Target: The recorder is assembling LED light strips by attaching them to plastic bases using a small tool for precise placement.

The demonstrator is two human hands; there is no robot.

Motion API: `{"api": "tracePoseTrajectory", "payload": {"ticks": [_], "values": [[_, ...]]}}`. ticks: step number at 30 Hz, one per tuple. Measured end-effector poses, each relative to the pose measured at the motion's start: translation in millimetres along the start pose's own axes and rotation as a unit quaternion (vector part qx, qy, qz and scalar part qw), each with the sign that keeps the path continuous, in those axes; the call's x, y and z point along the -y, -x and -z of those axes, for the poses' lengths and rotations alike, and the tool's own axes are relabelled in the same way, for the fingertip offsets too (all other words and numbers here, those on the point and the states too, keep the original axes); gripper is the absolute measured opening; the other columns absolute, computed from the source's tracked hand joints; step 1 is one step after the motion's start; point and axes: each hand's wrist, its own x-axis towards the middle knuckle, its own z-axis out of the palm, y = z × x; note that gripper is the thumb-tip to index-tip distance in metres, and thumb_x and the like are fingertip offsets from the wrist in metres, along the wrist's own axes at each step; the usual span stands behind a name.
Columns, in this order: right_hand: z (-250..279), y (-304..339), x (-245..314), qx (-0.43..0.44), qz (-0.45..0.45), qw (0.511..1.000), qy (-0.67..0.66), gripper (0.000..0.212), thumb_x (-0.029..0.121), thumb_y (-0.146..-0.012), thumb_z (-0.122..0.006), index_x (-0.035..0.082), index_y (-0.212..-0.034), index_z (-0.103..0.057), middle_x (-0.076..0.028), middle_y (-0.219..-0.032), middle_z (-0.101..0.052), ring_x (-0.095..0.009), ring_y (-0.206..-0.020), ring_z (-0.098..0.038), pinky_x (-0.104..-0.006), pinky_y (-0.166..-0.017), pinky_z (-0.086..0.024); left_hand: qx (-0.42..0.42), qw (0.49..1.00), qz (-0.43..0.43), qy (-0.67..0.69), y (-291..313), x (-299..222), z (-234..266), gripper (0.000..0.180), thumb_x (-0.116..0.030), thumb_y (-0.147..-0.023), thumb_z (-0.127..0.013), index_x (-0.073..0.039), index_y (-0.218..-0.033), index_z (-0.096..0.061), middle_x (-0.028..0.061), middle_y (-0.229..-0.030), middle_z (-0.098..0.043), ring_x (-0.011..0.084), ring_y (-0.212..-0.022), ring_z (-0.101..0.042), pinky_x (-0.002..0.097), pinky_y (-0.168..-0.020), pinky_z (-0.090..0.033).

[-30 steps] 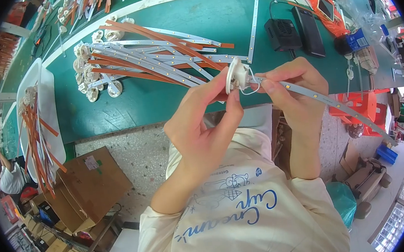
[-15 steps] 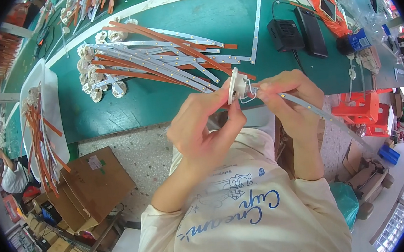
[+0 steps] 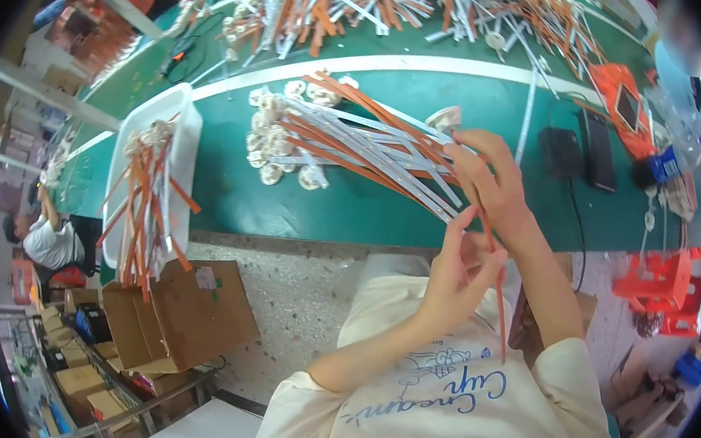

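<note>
My right hand (image 3: 490,180) is closed on an LED strip (image 3: 500,306) just below its round white base (image 3: 444,119), which points away from me over the table. The strip hangs toward my shirt with its orange-brown side showing. My left hand (image 3: 460,274) pinches the same strip lower down, close under the right hand. Part of the strip is hidden behind my fingers. Left of my hands lies a fanned pile of LED strips (image 3: 361,147), white and orange-brown, their round white bases (image 3: 268,138) bunched at the far left end.
A white tub (image 3: 185,142) holding more strips stands at the table's left. A black box-shaped device (image 3: 561,150) with a cable and a dark slab (image 3: 598,147) lie at right. Beyond the white divider (image 3: 370,63) spreads a large strip heap (image 3: 398,2). An open carton (image 3: 200,315) is below.
My view has shifted, showing more of the far table. The strip has turned from pointing right to hanging toward me. My left hand has moved from the base to the strip.
</note>
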Motion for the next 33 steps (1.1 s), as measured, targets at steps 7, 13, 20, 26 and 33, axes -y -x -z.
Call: {"api": "tracePoseTrajectory", "payload": {"ticks": [7,13,20,26,33], "values": [[-30,-4,-6,0.069,-0.216,0.974,0.023,0.041,0.011,-0.077,-0.062,0.007,-0.115,-0.05,-0.015,-0.118,-0.045,-0.033,-0.109,-0.046,-0.0385,-0.09,-0.04,-0.14,0.945,-0.028,-0.294,-9,-149,100,0.034,-0.02,-0.088,-0.051,-0.001,-0.116,-0.051,0.0011,-0.081,-0.059,-0.0002,-0.046,-0.037,0.014,-0.037,-0.03],[-46,20,-36,0.242,-0.309,0.92,0.023,0.034,0.011,-0.077,-0.06,0.003,-0.109,-0.054,-0.015,-0.108,-0.052,-0.031,-0.103,-0.048,-0.0368,-0.085,-0.041,-0.227,0.772,-0.13,-0.579,-8,-283,233,0.028,-0.009,-0.089,-0.044,-0.003,-0.115,-0.052,0.0071,-0.087,-0.062,0.0068,-0.05,-0.049,0.018,-0.045,-0.038],[-35,4,-60,0.208,-0.44,0.854,-0.182,0.026,0.015,-0.074,-0.064,0.001,-0.096,-0.062,-0.011,-0.074,-0.063,-0.019,-0.066,-0.061,-0.0294,-0.064,-0.049,-0.102,0.435,-0.102,-0.889,-6,-331,334,0.034,-0.004,-0.075,-0.049,-0.004,-0.11,-0.051,0.0244,-0.107,-0.053,0.0396,-0.1,-0.05,0.0429,-0.086,-0.04],[-33,7,-70,0.291,-0.402,0.861,-0.11,0.027,0.018,-0.071,-0.066,0.003,-0.093,-0.063,-0.01,-0.079,-0.064,-0.017,-0.072,-0.061,-0.0285,-0.067,-0.048,-0.154,0.46,-0.092,-0.869,-23,-313,259,0.04,-0.009,-0.076,-0.055,-0.004,-0.116,-0.048,0.0199,-0.108,-0.053,0.0372,-0.1,-0.05,0.0402,-0.087,-0.039],[-28,-6,-72,0.34,-0.43,0.822,-0.154,0.021,0.016,-0.074,-0.063,0.002,-0.089,-0.063,-0.009,-0.08,-0.063,-0.016,-0.071,-0.06,-0.0277,-0.066,-0.047,-0.058,0.462,-0.195,-0.863,-33,-241,158,0.037,-0.013,-0.079,-0.057,-0.008,-0.114,-0.051,0.0128,-0.11,-0.054,0.0315,-0.103,-0.048,0.0398,-0.088,-0.038]]}}
